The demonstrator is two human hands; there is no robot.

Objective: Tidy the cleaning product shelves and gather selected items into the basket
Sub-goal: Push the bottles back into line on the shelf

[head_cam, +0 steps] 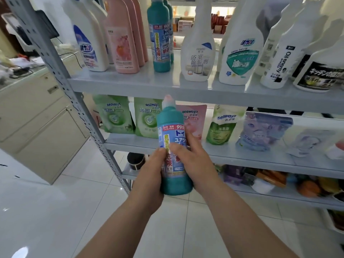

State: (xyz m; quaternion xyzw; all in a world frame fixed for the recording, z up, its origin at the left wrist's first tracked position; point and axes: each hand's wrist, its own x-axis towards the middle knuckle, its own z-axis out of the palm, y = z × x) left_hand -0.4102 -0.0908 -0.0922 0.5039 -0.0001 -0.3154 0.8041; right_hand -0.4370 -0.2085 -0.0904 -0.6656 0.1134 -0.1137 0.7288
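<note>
I hold a teal bottle [172, 125] with a pale pink cap and a blue label upright in front of the grey shelf unit [186, 86]. My left hand [149, 175] grips its lower left side, thumb on the label. My right hand [193, 161] wraps its right side, thumb across the label. Two matching teal bottles [161, 36] stand on the upper shelf, one behind the other. No basket is in view.
The upper shelf carries white spray bottles [197, 53] and pink bottles [126, 40]. The middle shelf [242, 157] holds green and pink refill pouches [116, 114]. Mixed items lie on the low shelf [270, 185]. A beige cabinet [37, 120] stands left on the white tiled floor.
</note>
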